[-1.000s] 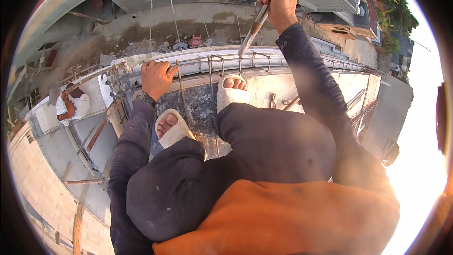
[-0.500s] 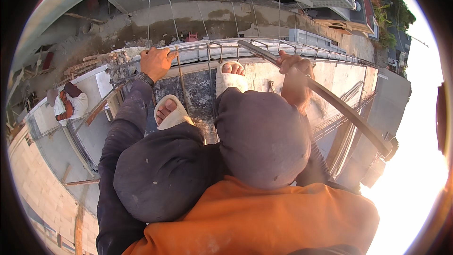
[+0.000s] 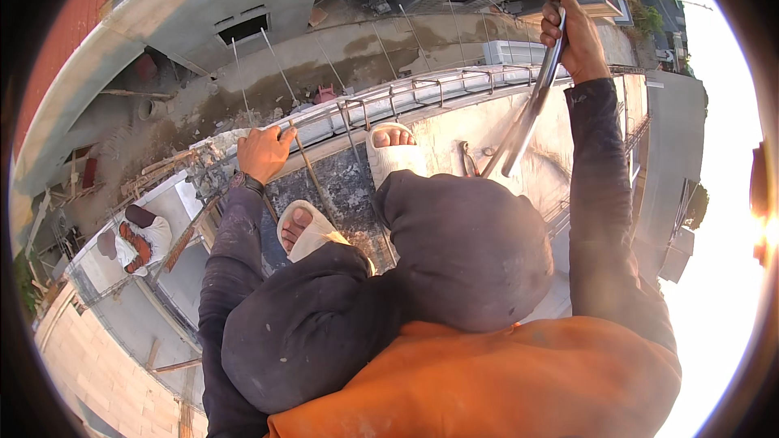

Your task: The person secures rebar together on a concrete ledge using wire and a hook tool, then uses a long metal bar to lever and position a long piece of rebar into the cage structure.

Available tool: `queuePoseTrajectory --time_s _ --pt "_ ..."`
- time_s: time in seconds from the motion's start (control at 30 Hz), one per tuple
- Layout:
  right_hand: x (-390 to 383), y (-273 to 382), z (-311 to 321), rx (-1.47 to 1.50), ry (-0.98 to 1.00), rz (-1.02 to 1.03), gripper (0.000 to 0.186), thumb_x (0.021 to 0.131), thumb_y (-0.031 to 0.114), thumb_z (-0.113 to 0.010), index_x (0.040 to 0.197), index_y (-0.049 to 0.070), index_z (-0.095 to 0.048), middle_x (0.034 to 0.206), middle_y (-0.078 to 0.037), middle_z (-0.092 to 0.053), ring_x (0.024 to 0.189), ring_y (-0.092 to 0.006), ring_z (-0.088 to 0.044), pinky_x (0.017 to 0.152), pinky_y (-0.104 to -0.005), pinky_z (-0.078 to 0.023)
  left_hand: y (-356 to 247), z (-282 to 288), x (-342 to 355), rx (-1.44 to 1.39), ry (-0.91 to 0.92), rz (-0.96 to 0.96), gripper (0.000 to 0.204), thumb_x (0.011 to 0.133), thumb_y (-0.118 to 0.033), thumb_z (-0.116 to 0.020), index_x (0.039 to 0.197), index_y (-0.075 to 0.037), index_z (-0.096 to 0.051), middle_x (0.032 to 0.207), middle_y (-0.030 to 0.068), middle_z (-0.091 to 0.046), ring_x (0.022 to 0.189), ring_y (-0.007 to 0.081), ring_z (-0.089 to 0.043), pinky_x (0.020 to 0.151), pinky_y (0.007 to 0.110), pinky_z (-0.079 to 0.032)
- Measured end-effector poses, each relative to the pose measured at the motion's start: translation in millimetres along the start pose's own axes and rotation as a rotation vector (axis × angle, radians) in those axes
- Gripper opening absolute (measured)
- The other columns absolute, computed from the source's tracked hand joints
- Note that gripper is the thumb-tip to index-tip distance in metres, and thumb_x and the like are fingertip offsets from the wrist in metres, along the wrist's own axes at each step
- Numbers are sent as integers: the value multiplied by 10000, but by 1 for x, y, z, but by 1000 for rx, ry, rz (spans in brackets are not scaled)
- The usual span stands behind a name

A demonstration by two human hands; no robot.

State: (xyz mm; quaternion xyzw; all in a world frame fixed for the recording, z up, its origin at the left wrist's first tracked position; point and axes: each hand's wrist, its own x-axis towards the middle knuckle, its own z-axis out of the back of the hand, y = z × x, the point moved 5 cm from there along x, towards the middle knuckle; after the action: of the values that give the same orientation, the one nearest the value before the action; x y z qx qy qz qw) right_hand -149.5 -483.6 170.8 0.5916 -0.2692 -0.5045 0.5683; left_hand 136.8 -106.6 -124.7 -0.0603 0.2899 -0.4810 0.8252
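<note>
My right hand (image 3: 572, 40) is raised at the upper right, wrapped round a long metal bar (image 3: 527, 122) that slants down toward the pale slab beside my right knee. Fingers of my left hand (image 3: 261, 154) curl over the steel at the beam's edge, left of a thin upright rod (image 3: 304, 158). A rebar cage (image 3: 441, 91) runs along that edge beyond my white sandals (image 3: 388, 158). Red-handled pliers or cutters (image 3: 469, 161) lie right of the right sandal. What the left fingertips grip is partly hidden.
At left, a white sack with orange and dark items (image 3: 150, 235) rests on formwork beside timbers (image 3: 182, 247). Beyond the high edge lie a lower yard with debris (image 3: 211, 105), thin upright rods and a building with a red roof (image 3: 89, 8). Bright glare fills the right.
My right hand swung the bar down beside my right knee, then raised it again, now farther right. My left hand still holds the edge. The whole view has shifted slightly.
</note>
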Motion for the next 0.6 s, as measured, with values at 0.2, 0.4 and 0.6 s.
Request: queuePoseTrajectory --time_s 0.2,0.4,0.6 --pt "-120 -199 195 -428 -554 -362 445 977 489 -697 1019 59 -587 659 7 -504 493 -101 -487 426 -288 -432 -24 -3 9 -37 60 -20 557 1028 -554 -511 1033 -43 -734 965 216 -734 1020 402 -650 920 559 -451" --pt "-211 -367 282 -554 -800 -621 489 960 431 -671 1110 -28 -593 714 -116 -621 555 -241 -637 535 -402 -541 -16 1 7 -53 90 -39 602 1044 -569 -478 1047 -16 -713 999 266 -704 1008 459 -648 865 559 -485" --pt "-246 -465 316 -615 -762 -755 496 955 417 -655 1062 -64 -610 727 -159 -667 620 -275 -682 597 -414 -554 -32 4 16 -60 243 10 613 1052 -575 -462 1076 -4 -686 1080 297 -670 1039 471 -624 874 549 -474"
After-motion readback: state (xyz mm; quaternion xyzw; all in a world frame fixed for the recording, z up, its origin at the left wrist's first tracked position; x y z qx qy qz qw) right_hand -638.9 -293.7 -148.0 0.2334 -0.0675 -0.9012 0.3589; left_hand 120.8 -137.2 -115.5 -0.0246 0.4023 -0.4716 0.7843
